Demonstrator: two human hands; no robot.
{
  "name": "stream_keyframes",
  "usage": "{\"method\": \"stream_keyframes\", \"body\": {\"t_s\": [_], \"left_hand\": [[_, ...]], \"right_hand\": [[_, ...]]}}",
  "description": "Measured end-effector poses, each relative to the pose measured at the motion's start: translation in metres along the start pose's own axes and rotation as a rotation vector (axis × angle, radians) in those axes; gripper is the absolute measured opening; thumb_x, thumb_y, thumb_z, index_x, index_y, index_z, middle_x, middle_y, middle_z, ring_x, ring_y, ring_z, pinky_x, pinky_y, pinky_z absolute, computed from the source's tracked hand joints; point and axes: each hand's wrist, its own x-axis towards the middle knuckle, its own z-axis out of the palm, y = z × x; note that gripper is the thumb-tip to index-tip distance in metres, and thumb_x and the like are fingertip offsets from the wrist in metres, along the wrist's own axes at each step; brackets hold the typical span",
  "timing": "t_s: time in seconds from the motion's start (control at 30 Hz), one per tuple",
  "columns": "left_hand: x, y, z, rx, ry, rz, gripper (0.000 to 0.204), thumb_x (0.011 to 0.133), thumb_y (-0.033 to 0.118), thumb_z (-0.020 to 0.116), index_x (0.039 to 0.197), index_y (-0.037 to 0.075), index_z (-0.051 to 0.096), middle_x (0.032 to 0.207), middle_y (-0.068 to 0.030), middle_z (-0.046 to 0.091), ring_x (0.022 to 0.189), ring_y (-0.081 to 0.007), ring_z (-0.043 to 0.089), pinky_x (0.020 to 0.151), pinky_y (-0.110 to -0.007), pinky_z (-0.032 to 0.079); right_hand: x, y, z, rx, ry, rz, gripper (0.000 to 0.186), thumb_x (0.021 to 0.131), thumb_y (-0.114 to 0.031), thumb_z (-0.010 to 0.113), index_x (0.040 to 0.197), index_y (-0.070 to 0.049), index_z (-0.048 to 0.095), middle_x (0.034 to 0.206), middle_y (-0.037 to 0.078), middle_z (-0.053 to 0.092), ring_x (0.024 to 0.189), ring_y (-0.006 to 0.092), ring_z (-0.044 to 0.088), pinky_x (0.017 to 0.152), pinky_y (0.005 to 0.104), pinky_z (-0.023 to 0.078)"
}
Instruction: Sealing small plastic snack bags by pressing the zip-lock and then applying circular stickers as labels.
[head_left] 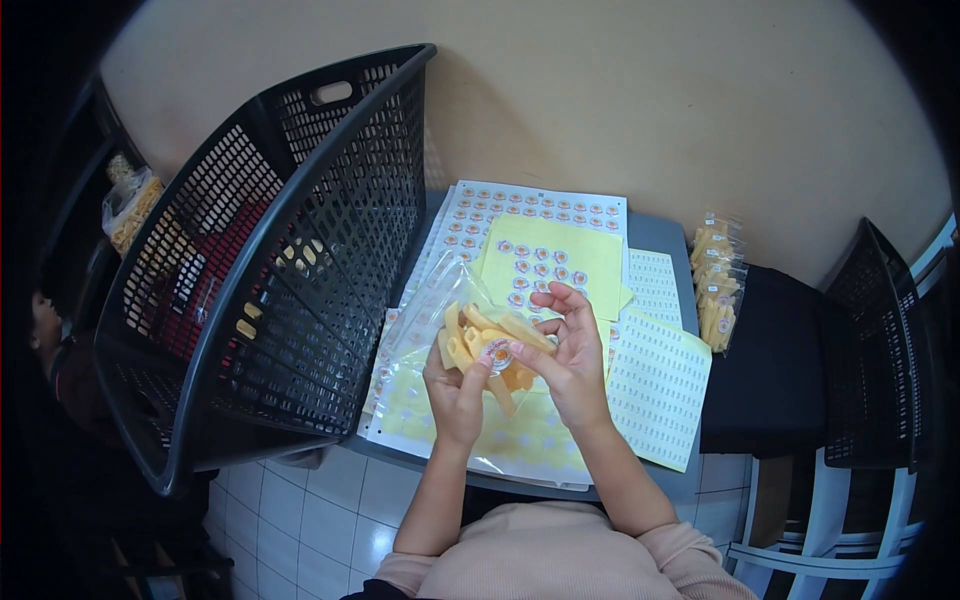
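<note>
Between my two hands is a clear plastic bag of pale yellow stick-shaped snacks, held above the table. My left hand grips its left side, with the thumb on the front. A round sticker lies on the bag's front, and both thumbs rest at its edges. My right hand holds the right side with the thumb pressed on the bag, while its other fingers curl up and away. Beneath, a yellow sticker sheet with several round labels lies on a white sheet of the same labels.
A tall black perforated basket stands at the left of the grey table. Pale sheets of small labels lie at the right. Several filled snack bags rest on a black surface, near another black basket. A person is at far left.
</note>
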Motion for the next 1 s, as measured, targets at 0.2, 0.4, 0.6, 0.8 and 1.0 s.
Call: {"method": "stream_keyframes", "body": {"t_s": [0.2, 0.4, 0.6, 0.8, 1.0], "left_hand": [[0.000, 0.000, 0.002, -0.084, 0.037, -0.078, 0.038, 0.077, 0.006, 0.048, 0.113, -0.006, 0.042, 0.102, -0.0117, 0.053, 0.091, -0.0143, 0.052, 0.079, -0.026, 0.043], [0.000, 0.002, 0.009, -0.036, -0.089, -0.117, 0.045, 0.073, 0.001, 0.055, 0.115, -0.003, 0.039, 0.100, -0.0089, 0.052, 0.089, -0.0127, 0.052, 0.077, -0.025, 0.044], [-0.001, 0.012, 0.008, 0.152, -0.220, -0.119, 0.048, 0.070, -0.002, 0.058, 0.114, -0.001, 0.038, 0.098, -0.0074, 0.051, 0.089, -0.0120, 0.052, 0.075, -0.025, 0.045], [-0.007, 0.011, 0.008, 0.150, -0.291, -0.090, 0.052, 0.067, 0.000, 0.060, 0.114, -0.001, 0.038, 0.098, -0.0073, 0.050, 0.091, -0.0125, 0.051, 0.078, -0.025, 0.043], [-0.019, -0.009, 0.026, 0.002, -0.162, -0.179, 0.055, 0.068, 0.001, 0.061, 0.117, -0.001, 0.037, 0.101, -0.0105, 0.052, 0.093, -0.0154, 0.052, 0.080, -0.027, 0.044]], "right_hand": [[-0.008, -0.003, -0.001, -0.006, 0.003, -0.031, 0.066, 0.061, 0.001, 0.068, 0.117, -0.003, 0.033, 0.109, 0.011, 0.040, 0.082, 0.0109, 0.043, 0.077, 0.0241, 0.039], [-0.007, 0.003, -0.013, -0.104, 0.028, -0.118, 0.064, 0.061, 0.000, 0.068, 0.115, -0.001, 0.035, 0.108, 0.011, 0.042, 0.082, 0.0107, 0.043, 0.075, 0.0231, 0.041], [-0.010, 0.000, -0.016, -0.130, 0.086, -0.096, 0.067, 0.060, -0.008, 0.075, 0.115, 0.000, 0.037, 0.105, 0.010, 0.044, 0.070, 0.0073, 0.046, 0.060, 0.0177, 0.043], [-0.019, -0.002, -0.030, -0.058, 0.011, 0.061, 0.070, 0.059, -0.008, 0.077, 0.116, -0.002, 0.036, 0.105, 0.008, 0.042, 0.070, 0.0062, 0.040, 0.066, 0.0182, 0.039], [-0.026, -0.008, -0.057, -0.136, -0.097, 0.050, 0.062, 0.062, -0.014, 0.075, 0.112, -0.005, 0.040, 0.107, 0.007, 0.045, 0.071, 0.0083, 0.047, 0.066, 0.0210, 0.042]]}}
